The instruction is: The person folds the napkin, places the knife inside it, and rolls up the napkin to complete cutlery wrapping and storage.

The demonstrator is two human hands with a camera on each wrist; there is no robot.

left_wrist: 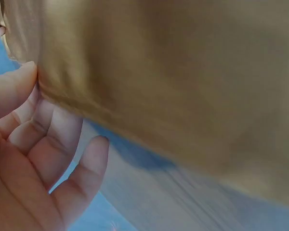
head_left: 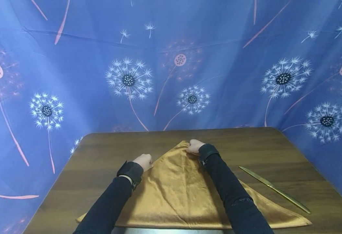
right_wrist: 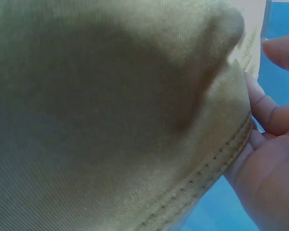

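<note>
A gold satin cloth napkin (head_left: 171, 188), folded into a triangle, lies on the wooden table with its point away from me. On its left slanting edge, my left hand (head_left: 143, 162) pinches the hem between thumb and fingers. The left wrist view shows that thumb (left_wrist: 19, 89) on the cloth's edge and the little finger apart from it. Close to the far point, my right hand (head_left: 195, 146) holds the right edge. Its fingers (right_wrist: 267, 113) curl at the stitched hem in the right wrist view, partly hidden behind the cloth; the thumb (right_wrist: 284, 52) stands apart from them.
A gold table knife (head_left: 274, 189) lies slantwise on the table (head_left: 288, 156), right of the napkin. Behind the table hangs a blue curtain (head_left: 229, 107) with a dandelion print. The napkin's long fold runs along the near table edge.
</note>
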